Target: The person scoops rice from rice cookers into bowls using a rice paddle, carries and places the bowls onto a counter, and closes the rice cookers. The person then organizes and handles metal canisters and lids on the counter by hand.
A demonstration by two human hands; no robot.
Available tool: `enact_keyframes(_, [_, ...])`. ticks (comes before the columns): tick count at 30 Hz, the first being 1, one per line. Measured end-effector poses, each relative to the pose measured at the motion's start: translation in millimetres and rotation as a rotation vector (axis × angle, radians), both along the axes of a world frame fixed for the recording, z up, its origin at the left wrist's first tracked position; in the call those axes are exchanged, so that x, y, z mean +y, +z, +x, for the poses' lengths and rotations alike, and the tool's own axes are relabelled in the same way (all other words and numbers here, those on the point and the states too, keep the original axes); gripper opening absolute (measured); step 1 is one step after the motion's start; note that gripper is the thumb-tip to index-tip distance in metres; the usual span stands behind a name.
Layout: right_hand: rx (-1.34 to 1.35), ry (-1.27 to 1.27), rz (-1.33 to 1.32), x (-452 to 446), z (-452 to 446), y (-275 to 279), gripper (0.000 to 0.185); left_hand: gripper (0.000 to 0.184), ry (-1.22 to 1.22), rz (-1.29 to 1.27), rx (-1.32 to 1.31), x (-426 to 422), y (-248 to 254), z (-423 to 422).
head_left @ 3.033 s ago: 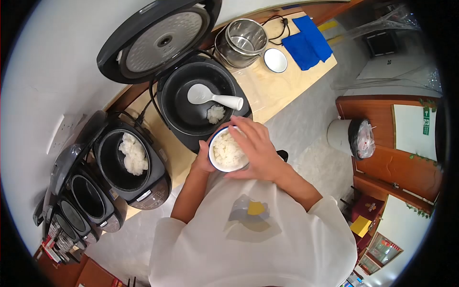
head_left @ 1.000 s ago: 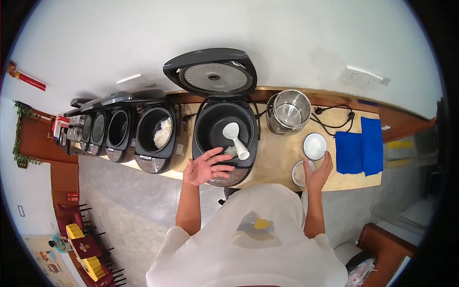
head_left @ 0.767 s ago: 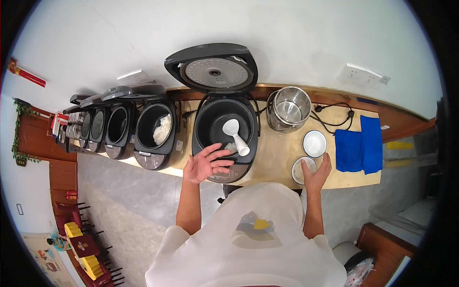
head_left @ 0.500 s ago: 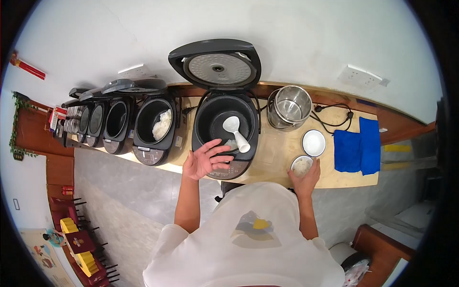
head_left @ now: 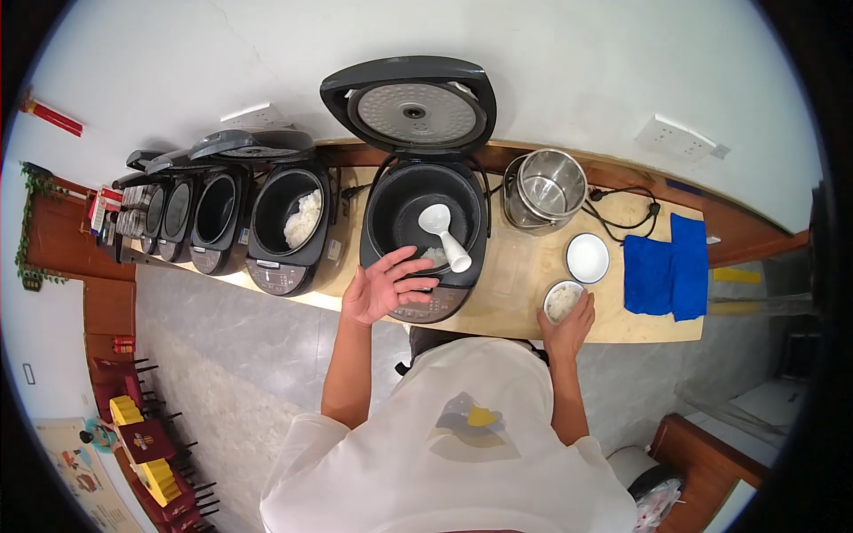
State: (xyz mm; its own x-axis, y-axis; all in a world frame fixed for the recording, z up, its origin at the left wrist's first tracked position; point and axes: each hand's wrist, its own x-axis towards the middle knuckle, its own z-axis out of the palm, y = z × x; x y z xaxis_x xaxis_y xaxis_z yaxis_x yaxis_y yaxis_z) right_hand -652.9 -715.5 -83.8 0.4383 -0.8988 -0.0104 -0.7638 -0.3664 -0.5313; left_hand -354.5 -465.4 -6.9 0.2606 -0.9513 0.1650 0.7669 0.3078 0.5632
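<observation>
My left hand [head_left: 388,289] is open, palm up and fingers spread, over the front of a black rice cooker [head_left: 435,306] with its lid up. A white rice paddle [head_left: 442,234] leans in that cooker, its handle towards the front rim; a little rice [head_left: 434,256] shows in the pot, partly hidden by my fingers. On the right, my right hand [head_left: 567,333] is wrapped round a small bowl [head_left: 548,298] with rice in it. Just behind that bowl stands a second white bowl [head_left: 587,258] with a dark rim.
A second open cooker with rice [head_left: 304,219] and several other cookers [head_left: 216,209] line the left. To the right are a steel pot [head_left: 545,191], a black cord [head_left: 622,200] and blue cloths [head_left: 662,271]. The wooden tabletop [head_left: 631,330] ends near my body.
The view has shifted slightly. My left hand stays spread by the cooker, and my right hand keeps hold of the bowl. Nothing was taken up or let go.
</observation>
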Motion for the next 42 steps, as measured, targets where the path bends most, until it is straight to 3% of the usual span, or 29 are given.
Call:
enact_keyframes(16, [-0.026, 0.056, -0.028, -3.5, -6.8, -2.2, 0.105, 0.091, 0.029, 0.016, -0.004, 1.9, -3.0, -1.5])
enact_keyframes(19, [-0.095, -0.020, -0.091, -17.5, -7.8, -3.3, 0.101, 0.091, 0.039, 0.012, 0.003, 3.1, -3.7, -0.9])
enact_keyframes(25, [-0.111, -0.131, -0.228, -76.7, 12.4, -16.7, 0.110, 0.090, 0.017, -0.026, 0.031, 0.1, -8.7, -2.1])
enact_keyframes(27, [-0.062, -0.127, 0.007, -82.4, 30.6, -3.2, 0.112, 0.090, 0.024, -0.032, 0.029, 1.8, -7.8, -0.7])
enact_keyframes(30, [0.054, -0.151, 0.072, -86.8, 43.9, 1.2, 0.113, 0.090, 0.025, -0.022, 0.038, 3.4, -7.7, -0.6])
enact_keyframes(42, [0.073, -0.067, -0.038, -116.4, 61.8, -8.7, 0.116, 0.089, -0.046, -0.002, 0.063, 1.3, -3.7, 4.0])
